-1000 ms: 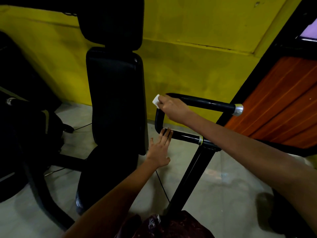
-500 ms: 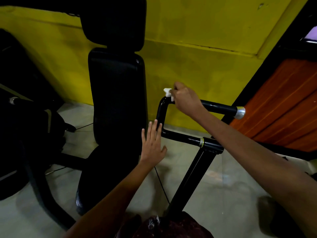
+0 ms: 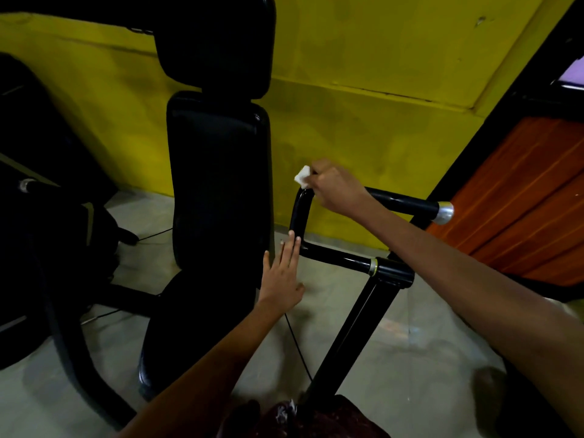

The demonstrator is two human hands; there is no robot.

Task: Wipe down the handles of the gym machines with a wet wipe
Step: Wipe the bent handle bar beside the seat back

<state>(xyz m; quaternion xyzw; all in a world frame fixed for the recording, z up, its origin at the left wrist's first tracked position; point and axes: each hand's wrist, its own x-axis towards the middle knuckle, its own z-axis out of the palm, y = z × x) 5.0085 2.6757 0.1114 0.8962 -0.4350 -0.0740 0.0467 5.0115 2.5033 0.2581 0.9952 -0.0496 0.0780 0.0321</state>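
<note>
The tall black padded seat back point(image 3: 218, 181) stands upright against the yellow wall point(image 3: 363, 128), filling the middle of your view, with its headrest point(image 3: 215, 42) above. To its right the machine's black handle point(image 3: 401, 202) bends in a squared loop: an upper bar running out to a silver end cap point(image 3: 444, 212), a short curved upright at the seat side, and a lower bar feeding into the slanted black post point(image 3: 354, 327) that rises from the floor point(image 3: 410, 343).

Your right hand point(image 3: 339, 188) sits at the upper corner of that loop, clenched around the white wet wipe point(image 3: 302, 177), which pokes out past your fingers just above the bend. Holding it bunched there probably lets you press into the curve where grime collects.

Your left hand point(image 3: 282, 276) is flat and released, fingers straight, its fingertips point(image 3: 292, 241) at the lower bend beside the seat back. It looks placed to steady the handle, though whether it truly touches the bar you cannot tell.
</note>
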